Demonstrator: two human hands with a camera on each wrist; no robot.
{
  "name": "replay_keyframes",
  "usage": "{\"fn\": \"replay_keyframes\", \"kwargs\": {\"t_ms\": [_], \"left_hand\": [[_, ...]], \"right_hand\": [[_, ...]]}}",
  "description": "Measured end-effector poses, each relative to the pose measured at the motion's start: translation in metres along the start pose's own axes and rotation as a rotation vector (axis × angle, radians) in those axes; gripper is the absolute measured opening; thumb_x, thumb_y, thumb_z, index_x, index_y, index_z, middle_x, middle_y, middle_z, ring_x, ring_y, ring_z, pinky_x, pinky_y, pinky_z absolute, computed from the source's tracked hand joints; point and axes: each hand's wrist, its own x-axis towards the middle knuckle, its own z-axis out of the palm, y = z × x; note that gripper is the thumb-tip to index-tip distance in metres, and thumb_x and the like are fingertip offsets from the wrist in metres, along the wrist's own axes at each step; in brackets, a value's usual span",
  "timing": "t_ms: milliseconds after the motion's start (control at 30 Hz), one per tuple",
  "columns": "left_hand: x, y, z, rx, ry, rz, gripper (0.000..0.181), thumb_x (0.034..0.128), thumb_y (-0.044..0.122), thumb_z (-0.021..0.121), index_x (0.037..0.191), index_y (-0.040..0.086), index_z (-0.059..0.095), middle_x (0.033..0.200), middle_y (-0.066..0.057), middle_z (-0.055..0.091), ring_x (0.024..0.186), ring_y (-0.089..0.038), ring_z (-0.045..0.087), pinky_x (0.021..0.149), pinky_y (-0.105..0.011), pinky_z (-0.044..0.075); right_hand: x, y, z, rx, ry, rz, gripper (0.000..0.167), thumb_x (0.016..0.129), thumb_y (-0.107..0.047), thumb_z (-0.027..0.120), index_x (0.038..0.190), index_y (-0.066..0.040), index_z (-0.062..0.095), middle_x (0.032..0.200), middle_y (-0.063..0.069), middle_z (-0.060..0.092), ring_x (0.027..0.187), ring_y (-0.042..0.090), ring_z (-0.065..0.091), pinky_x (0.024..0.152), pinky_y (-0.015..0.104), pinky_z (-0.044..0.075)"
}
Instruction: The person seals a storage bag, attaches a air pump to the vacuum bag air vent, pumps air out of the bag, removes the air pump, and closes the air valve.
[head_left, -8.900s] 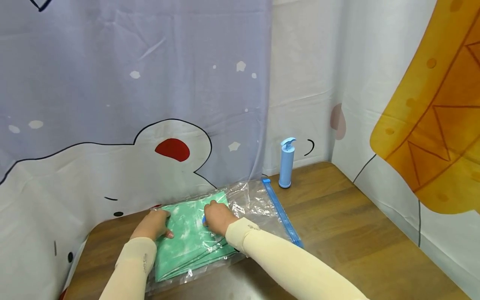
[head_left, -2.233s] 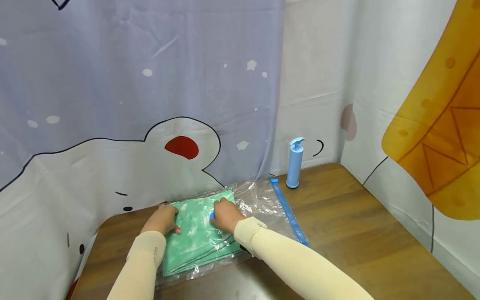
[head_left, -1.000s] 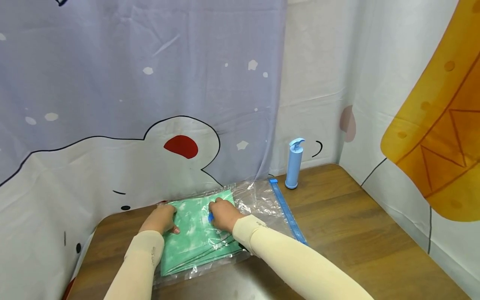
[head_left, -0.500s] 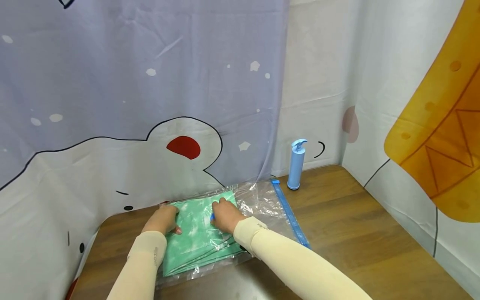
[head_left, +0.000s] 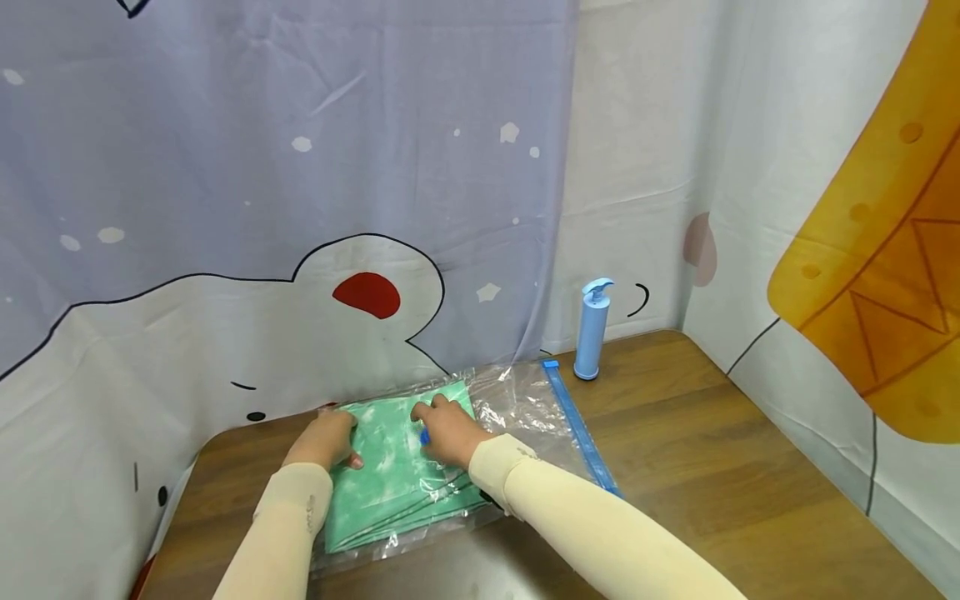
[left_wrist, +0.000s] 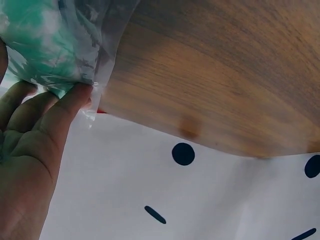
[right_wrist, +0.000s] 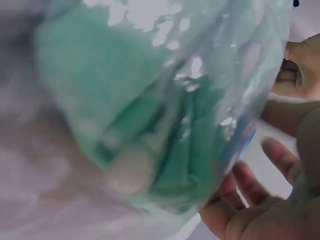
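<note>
One bag, wooden table, printed curtain.

Glare speckles the plastic bag; right wrist view blurs.

The bag is clear, thin plastic, crinkled and glossy, with bright glints at its right end. A smooth blue plastic strip edges that end. Inside, the green cloth looks soft, its finish veiled by the film. The table has a smooth wood-grain surface, shiny near the front. The far pump is smooth plastic. Matt, lightly creased fabric makes the backdrop; the sleeves are matt, smooth cloth.
</note>
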Motion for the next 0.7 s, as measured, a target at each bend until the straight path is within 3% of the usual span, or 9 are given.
{"fn": "replay_keyframes", "kwargs": {"t_ms": [100, 200, 233, 333, 467, 600, 700], "left_hand": [[0.001, -0.001, 0.001, 0.0, 0.005, 0.004, 0.077, 0.0839, 0.019, 0.1, 0.148, -0.01, 0.067, 0.153, -0.036, 0.067, 0.142, -0.057, 0.065, 0.118, -0.068, 0.055], [0.001, -0.002, 0.002, 0.006, 0.007, 0.008, 0.076, 0.0837, 0.02, 0.1, 0.147, -0.009, 0.068, 0.152, -0.036, 0.067, 0.142, -0.057, 0.065, 0.118, -0.068, 0.055], [0.002, -0.002, 0.002, 0.01, 0.007, 0.01, 0.076, 0.0836, 0.02, 0.1, 0.147, -0.008, 0.068, 0.152, -0.036, 0.067, 0.142, -0.057, 0.064, 0.118, -0.068, 0.055], [0.002, 0.0, 0.002, 0.016, 0.0, 0.011, 0.077, 0.084, 0.021, 0.1, 0.147, -0.009, 0.068, 0.154, -0.036, 0.066, 0.144, -0.059, 0.062, 0.119, -0.068, 0.055], [0.001, 0.002, -0.001, 0.023, -0.009, 0.01, 0.078, 0.0845, 0.021, 0.099, 0.148, -0.009, 0.067, 0.155, -0.038, 0.064, 0.146, -0.061, 0.06, 0.119, -0.067, 0.055], [0.0, 0.003, -0.003, 0.032, -0.009, 0.015, 0.079, 0.0841, 0.021, 0.1, 0.148, -0.01, 0.067, 0.154, -0.038, 0.065, 0.146, -0.06, 0.06, 0.119, -0.067, 0.054], [0.001, 0.003, -0.002, 0.035, -0.012, 0.014, 0.079, 0.0838, 0.021, 0.1, 0.148, -0.01, 0.067, 0.153, -0.037, 0.065, 0.145, -0.059, 0.061, 0.119, -0.066, 0.055]], "right_hand": [[-0.005, -0.004, -0.004, 0.043, 0.026, 0.049, 0.056, 0.099, -0.045, 0.086, 0.143, -0.017, 0.065, 0.132, 0.014, 0.065, 0.112, 0.032, 0.07, 0.098, 0.042, 0.063], [-0.003, -0.003, 0.0, -0.026, 0.053, 0.071, 0.054, 0.1, -0.048, 0.084, 0.133, -0.008, 0.068, 0.12, 0.014, 0.068, 0.104, 0.031, 0.072, 0.095, 0.043, 0.064], [0.002, 0.005, 0.011, -0.044, 0.053, 0.071, 0.052, 0.1, -0.05, 0.084, 0.129, -0.008, 0.07, 0.115, 0.013, 0.069, 0.099, 0.03, 0.072, 0.093, 0.043, 0.065], [0.006, 0.009, 0.018, -0.13, 0.063, 0.047, 0.046, 0.098, -0.046, 0.087, 0.12, -0.008, 0.073, 0.108, 0.009, 0.071, 0.097, 0.03, 0.073, 0.092, 0.043, 0.065], [0.009, 0.013, 0.022, -0.185, 0.07, -0.009, 0.034, 0.095, -0.04, 0.09, 0.113, -0.016, 0.075, 0.105, 0.003, 0.071, 0.09, 0.023, 0.07, 0.085, 0.037, 0.063], [0.011, 0.015, 0.022, -0.17, 0.035, -0.046, 0.029, 0.096, -0.029, 0.091, 0.12, -0.018, 0.077, 0.111, 0.001, 0.072, 0.092, 0.02, 0.068, 0.084, 0.031, 0.061], [0.01, 0.015, 0.02, -0.107, 0.013, -0.016, 0.045, 0.096, -0.034, 0.092, 0.135, -0.018, 0.075, 0.123, 0.005, 0.073, 0.103, 0.025, 0.071, 0.091, 0.034, 0.063]]}}
